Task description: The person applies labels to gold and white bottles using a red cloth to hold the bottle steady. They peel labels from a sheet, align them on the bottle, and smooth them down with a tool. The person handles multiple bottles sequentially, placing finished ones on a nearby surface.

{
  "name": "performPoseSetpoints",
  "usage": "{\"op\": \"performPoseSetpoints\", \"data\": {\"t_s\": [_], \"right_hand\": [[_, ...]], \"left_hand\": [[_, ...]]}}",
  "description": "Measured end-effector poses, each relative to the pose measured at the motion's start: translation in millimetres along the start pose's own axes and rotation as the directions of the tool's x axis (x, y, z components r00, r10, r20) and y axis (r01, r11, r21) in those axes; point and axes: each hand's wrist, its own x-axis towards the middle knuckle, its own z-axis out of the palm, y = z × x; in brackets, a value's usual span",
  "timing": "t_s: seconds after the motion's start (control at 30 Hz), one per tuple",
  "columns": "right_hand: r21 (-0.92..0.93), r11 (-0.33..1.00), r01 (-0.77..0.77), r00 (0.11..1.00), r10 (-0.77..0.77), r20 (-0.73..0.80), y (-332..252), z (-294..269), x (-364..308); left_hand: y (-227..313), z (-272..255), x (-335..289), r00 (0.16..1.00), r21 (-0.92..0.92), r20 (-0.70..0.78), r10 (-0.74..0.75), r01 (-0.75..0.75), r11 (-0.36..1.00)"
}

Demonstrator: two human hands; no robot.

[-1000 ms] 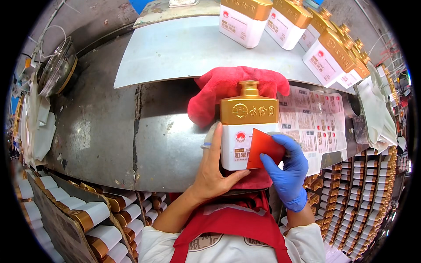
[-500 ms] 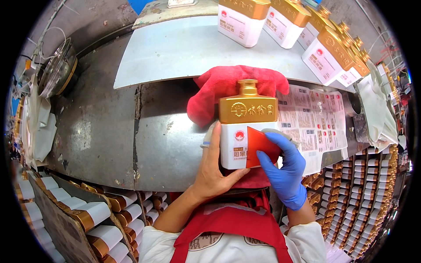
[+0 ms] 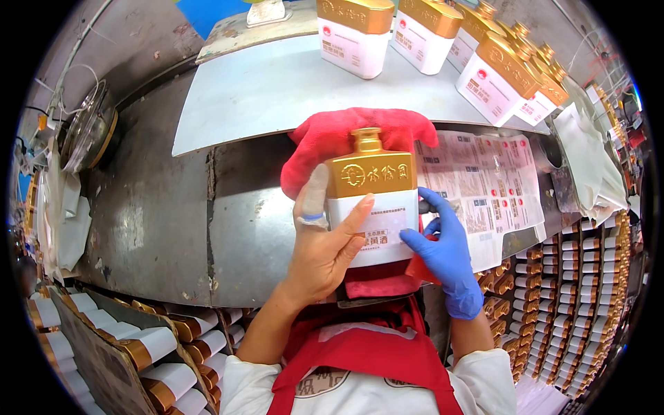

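Observation:
A flat-sided bottle [image 3: 371, 176] with a gold shoulder and neck and a white lower body stands in front of me, leaning against a red cloth [image 3: 304, 158]. My left hand [image 3: 318, 242] grips its left side, a pale cover on one finger and the bare thumb side across the printed front. My right hand [image 3: 446, 252], in a blue glove, closes on the bottle's lower right edge, its thumb on the front. Beneath that palm shows a flat orange-red piece [image 3: 421, 269], mostly hidden by the glove.
Printed label sheets [image 3: 477, 180] lie to the right of the cloth. Several similar bottles [image 3: 501, 72] stand on a pale board [image 3: 242, 90] at the back. Racks of bottles [image 3: 577, 297] fill the lower right, and more bottles [image 3: 149, 346] lie at the lower left.
The orange-red piece has come off the bottle's front and down under my right palm. My left hand has risen and now reaches over the front. The bottle appears slightly further left.

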Motion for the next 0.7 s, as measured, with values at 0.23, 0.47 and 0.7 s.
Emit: {"op": "performPoseSetpoints", "data": {"t_s": [0.23, 0.47, 0.7], "right_hand": [[-0.128, 0.989, -0.072, 0.990, 0.086, 0.107, -3.9, -0.6, 6.7], [-0.165, 0.986, -0.026, 0.992, 0.046, 0.121, -5.1, -2.6, 4.2], [-0.041, 0.995, -0.086, 0.988, 0.091, 0.124, 1.4, -4.9, 7.9]], "left_hand": [[8.0, -4.3, 9.5, 0.994, 0.124, 0.112, -0.015, 0.001, 0.992], [7.0, -5.9, 9.1, 0.989, 0.121, 0.147, -0.018, 0.000, 0.993], [3.7, -6.5, 8.6, 0.984, 0.105, 0.177, -0.029, 0.011, 0.994]]}}
